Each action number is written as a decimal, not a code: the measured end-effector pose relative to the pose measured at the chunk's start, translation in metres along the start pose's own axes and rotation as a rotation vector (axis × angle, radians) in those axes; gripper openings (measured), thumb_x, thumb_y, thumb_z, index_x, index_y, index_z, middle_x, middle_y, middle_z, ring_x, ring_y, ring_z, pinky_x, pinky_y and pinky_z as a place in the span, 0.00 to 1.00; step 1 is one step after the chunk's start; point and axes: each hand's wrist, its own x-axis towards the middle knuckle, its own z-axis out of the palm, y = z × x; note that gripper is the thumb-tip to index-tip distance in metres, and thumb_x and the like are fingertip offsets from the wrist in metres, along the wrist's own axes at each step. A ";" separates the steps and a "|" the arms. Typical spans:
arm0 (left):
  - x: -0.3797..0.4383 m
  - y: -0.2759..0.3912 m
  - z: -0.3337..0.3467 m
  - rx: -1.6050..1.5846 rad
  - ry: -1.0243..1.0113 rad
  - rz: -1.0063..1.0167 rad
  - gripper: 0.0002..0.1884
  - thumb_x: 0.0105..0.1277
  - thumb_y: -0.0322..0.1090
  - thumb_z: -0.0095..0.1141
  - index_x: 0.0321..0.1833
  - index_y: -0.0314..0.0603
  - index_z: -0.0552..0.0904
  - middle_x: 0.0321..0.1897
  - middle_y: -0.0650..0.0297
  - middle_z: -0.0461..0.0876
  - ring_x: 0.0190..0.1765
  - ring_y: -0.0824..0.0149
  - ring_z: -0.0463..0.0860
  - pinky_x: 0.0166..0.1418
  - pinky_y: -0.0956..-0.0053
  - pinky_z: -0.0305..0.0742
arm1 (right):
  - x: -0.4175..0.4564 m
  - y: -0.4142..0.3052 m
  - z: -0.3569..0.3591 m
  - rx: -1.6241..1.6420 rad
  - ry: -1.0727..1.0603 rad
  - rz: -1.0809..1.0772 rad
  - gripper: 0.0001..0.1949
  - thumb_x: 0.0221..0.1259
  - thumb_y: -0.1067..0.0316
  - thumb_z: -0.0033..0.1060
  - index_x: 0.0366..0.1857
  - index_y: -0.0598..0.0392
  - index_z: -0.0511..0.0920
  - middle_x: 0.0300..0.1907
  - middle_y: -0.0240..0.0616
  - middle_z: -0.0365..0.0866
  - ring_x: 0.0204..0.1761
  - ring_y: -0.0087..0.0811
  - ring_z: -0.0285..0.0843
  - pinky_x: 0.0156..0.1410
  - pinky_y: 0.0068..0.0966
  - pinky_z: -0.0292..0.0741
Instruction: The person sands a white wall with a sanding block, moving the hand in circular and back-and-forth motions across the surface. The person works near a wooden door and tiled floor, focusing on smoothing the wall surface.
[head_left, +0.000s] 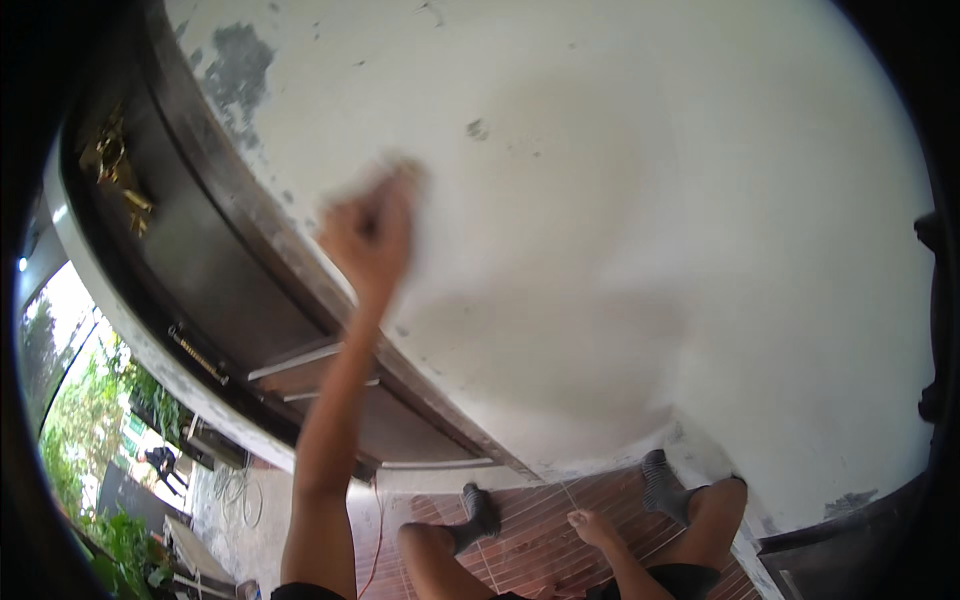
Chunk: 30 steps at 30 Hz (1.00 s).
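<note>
My left hand (375, 217) is raised on an outstretched arm in front of the pale painted wall (540, 240). Its fingers are curled and blurred; whether something is between them, or whether they touch the wall, cannot be told. Low in the view, my right hand (594, 528) hangs above the brown tiled floor (525, 517) between my knees. Its fingers look bent in, and any small thing in them cannot be made out. Dark smudges (477, 130) and a large grey patch (238, 67) of worn paint mark the wall.
Left of the wall stands a dark door (225, 255) with a brass-coloured handle (112, 154) in a wooden frame. An orange cord (379, 525) runs along the floor. Plants (120, 555) and a dark chair (165, 469) are outside. My feet in grey socks (480, 514) are near the wall's base.
</note>
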 end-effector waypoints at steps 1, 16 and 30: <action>-0.047 0.014 0.007 0.098 -0.070 0.227 0.11 0.54 0.41 0.77 0.37 0.52 0.89 0.27 0.67 0.81 0.33 0.67 0.78 0.43 0.58 0.69 | 0.001 0.000 -0.001 0.026 -0.001 0.026 0.20 0.72 0.49 0.55 0.56 0.52 0.83 0.55 0.48 0.85 0.58 0.48 0.82 0.61 0.40 0.76; 0.153 -0.015 0.000 -0.167 0.314 -0.045 0.24 0.63 0.52 0.72 0.45 0.34 0.86 0.32 0.60 0.83 0.33 0.64 0.79 0.36 0.68 0.74 | 0.027 0.027 0.023 0.104 0.104 -0.139 0.23 0.73 0.47 0.52 0.55 0.56 0.83 0.58 0.50 0.83 0.60 0.51 0.80 0.62 0.42 0.75; -0.044 0.016 0.015 0.384 -0.383 0.955 0.22 0.67 0.39 0.61 0.65 0.71 0.80 0.61 0.76 0.78 0.61 0.65 0.74 0.57 0.51 0.62 | 0.010 0.021 0.003 0.136 0.081 -0.130 0.20 0.74 0.50 0.53 0.57 0.52 0.83 0.55 0.47 0.85 0.56 0.45 0.83 0.61 0.39 0.76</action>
